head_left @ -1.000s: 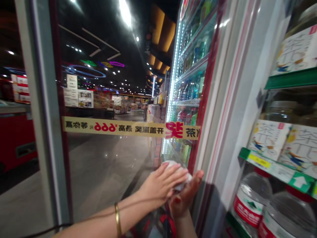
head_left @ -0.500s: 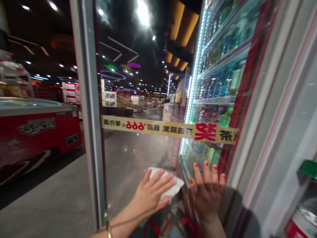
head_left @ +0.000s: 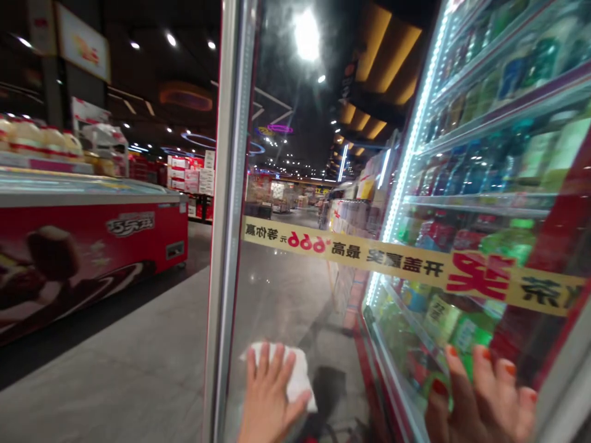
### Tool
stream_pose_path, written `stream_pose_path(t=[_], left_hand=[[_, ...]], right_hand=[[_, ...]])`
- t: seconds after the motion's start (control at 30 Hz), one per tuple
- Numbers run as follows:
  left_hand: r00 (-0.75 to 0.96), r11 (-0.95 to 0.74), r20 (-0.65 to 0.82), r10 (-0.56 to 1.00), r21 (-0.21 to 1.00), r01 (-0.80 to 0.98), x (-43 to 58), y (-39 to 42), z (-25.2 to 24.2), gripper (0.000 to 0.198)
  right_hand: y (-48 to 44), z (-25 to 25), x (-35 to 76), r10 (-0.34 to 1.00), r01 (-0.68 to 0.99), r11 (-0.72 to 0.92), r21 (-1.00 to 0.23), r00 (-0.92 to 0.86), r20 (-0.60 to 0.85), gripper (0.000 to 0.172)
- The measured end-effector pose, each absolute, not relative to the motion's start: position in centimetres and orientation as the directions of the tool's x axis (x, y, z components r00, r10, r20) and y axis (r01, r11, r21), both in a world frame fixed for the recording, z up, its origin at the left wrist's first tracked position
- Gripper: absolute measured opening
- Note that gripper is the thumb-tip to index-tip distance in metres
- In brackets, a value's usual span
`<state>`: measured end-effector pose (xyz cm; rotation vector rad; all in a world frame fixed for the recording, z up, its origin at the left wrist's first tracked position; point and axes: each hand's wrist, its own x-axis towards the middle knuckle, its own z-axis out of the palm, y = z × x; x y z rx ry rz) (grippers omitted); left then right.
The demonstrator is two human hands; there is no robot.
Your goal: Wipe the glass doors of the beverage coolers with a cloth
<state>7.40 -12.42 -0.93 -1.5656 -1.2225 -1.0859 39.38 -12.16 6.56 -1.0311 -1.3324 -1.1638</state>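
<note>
Cloth (head_left: 301, 376) lies on the glass (head_left: 281, 295), at its near left, under the left hand (head_left: 271, 397), fingers spread, just right of the frame (head_left: 226, 246), with floor (head_left: 152, 351) reaching left beyond, while the right hand (head_left: 482, 406), fingers apart, is near right.

Left hand (head_left: 266, 397) hides part of the white wipe (head_left: 300, 375) — wrist cut off at bottom. Right hand (head_left: 484, 403) cropped there too. Bottles (head_left: 535, 147) blurred, labels unreadable — freezer (head_left: 92, 246) runs off the left edge.
</note>
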Motion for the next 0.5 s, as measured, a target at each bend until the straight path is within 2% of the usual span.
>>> stream_pose_path(t=[0.07,0.1,0.13,0.17,0.2,0.3,0.33,0.37,0.4,0.5], left_hand=[[-0.15,-0.071,0.941,0.303,0.179,0.981,6.4,-12.0,2.7,0.092],[-0.265,-0.079,0.914,0.309,0.302,0.95,6.4,-11.6,5.0,0.089],[-0.312,-0.111,0.908,0.28,0.354,0.929,6.8,-11.3,7.2,0.087],[-0.295,-0.138,0.92,0.257,0.338,0.931,7.4,-11.1,8.8,0.086],[-0.206,-0.175,0.947,0.247,0.252,0.952,8.1,-11.1,9.7,0.085],[0.225,-0.307,0.961,0.159,-0.168,0.937,9.2,-11.6,8.6,0.085],[0.3,-0.321,0.944,0.135,-0.245,0.915,8.8,-11.8,7.9,0.087],[0.308,-0.31,0.943,0.13,-0.256,0.916,8.1,-11.8,7.6,0.089],[0.253,-0.279,0.956,0.148,-0.205,0.938,7.4,-11.8,7.8,0.09],[-0.047,-0.165,0.974,0.221,0.085,0.983,6.8,-11.1,11.4,0.087]], right_hand=[[-12.0,6.5,39.3,-0.05,0.981,0.165,0.098,-0.092,0.995,0.066],[-11.9,6.5,39.4,-0.054,0.981,0.167,0.095,-0.087,0.995,0.067],[-11.8,6.5,39.5,-0.062,0.982,0.165,0.093,-0.084,0.995,0.066],[-11.7,6.5,39.6,-0.065,0.983,0.156,0.096,-0.087,0.994,0.065],[-11.6,6.5,39.7,-0.063,0.984,0.139,0.107,-0.099,0.993,0.064],[-11.5,6.7,39.8,-0.094,0.985,0.091,0.145,-0.137,0.986,0.064],[-11.6,6.8,39.7,-0.087,0.988,0.086,0.132,-0.124,0.988,0.064],[-11.6,6.9,39.6,-0.086,0.988,0.087,0.128,-0.12,0.989,0.065],[-11.7,7.0,39.4,-0.089,0.987,0.087,0.135,-0.127,0.988,0.064],[-12.0,7.1,39.1,-0.076,0.981,0.084,0.173,-0.167,0.983,0.065]])
